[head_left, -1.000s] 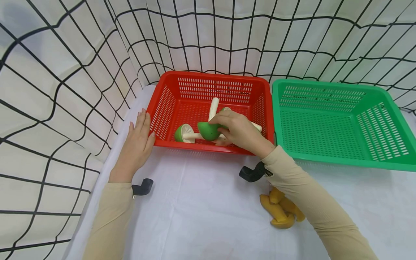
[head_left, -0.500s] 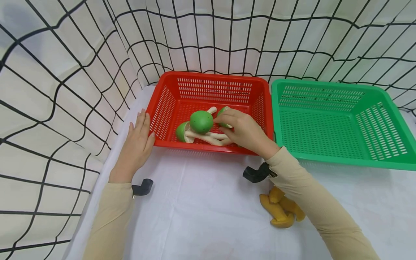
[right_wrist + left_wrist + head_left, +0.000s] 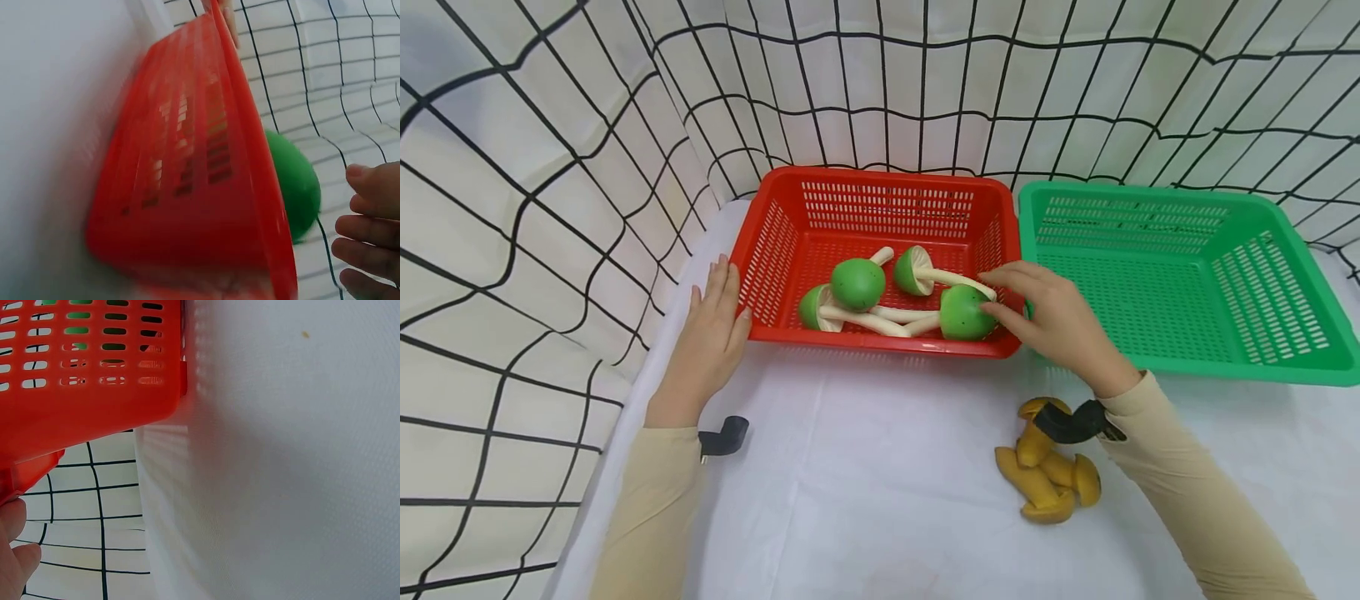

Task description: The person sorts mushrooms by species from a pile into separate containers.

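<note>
My left hand (image 3: 706, 337) rests with straight fingers on the left end of the red basket (image 3: 850, 342). In the left wrist view its fingertips touch the basket's rim. Inside the basket lie several toy mushrooms with green caps and white stems. One mushroom (image 3: 966, 314) sits in the near right corner, and another (image 3: 913, 271) lies behind it with its stem pointing right. My right hand (image 3: 1060, 321) is over the basket's right rim, thumb and fingers spread beside the corner mushroom. The right wrist view shows a gap between that hand (image 3: 372, 228) and the green cap (image 3: 292, 184).
A green basket (image 3: 1187, 371) stands against the red one on the right. Several yellow-brown toy mushrooms (image 3: 1045, 479) lie piled on the white cloth near my right wrist. Black wire mesh (image 3: 925, 112) stands behind the baskets and along the left side.
My right hand has let go of a green-capped mushroom, which lies on the left of the pile. It has then moved right to the basket's right rim. The left hand stays in place.
</note>
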Motion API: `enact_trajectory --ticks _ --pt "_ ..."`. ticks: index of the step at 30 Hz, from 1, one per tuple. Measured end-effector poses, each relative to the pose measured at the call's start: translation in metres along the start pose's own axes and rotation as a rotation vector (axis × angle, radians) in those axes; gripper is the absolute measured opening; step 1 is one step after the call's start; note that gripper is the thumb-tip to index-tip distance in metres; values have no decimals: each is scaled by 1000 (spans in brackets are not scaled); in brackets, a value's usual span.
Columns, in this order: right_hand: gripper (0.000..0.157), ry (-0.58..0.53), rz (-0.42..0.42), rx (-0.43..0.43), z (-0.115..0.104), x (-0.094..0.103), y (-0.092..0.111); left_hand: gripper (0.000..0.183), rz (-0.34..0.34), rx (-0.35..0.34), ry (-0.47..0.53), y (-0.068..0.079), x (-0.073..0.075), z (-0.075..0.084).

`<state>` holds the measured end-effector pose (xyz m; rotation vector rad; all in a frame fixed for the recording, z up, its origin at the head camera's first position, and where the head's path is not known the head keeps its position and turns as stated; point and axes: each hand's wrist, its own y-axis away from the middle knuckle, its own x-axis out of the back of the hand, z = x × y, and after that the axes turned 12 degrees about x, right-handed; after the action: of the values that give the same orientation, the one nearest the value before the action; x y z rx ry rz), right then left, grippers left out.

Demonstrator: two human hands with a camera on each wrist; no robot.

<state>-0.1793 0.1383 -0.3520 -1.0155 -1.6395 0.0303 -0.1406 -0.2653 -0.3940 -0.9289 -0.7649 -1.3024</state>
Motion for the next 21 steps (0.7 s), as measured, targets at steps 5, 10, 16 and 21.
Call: enact_trajectory --ticks 5,10,16,21 --pt "40 64 56 -68 12 23 35 58 0 -4 -3 -2 0 2" --pt "42 146 125 -92 23 41 66 58 -3 -6 8 -2 -1 3" --pt "37 257 174 -136 40 60 101 58 -7 15 6 0 -1 2" --pt "42 313 166 -277 58 82 132 58 -11 13 4 3 0 2"
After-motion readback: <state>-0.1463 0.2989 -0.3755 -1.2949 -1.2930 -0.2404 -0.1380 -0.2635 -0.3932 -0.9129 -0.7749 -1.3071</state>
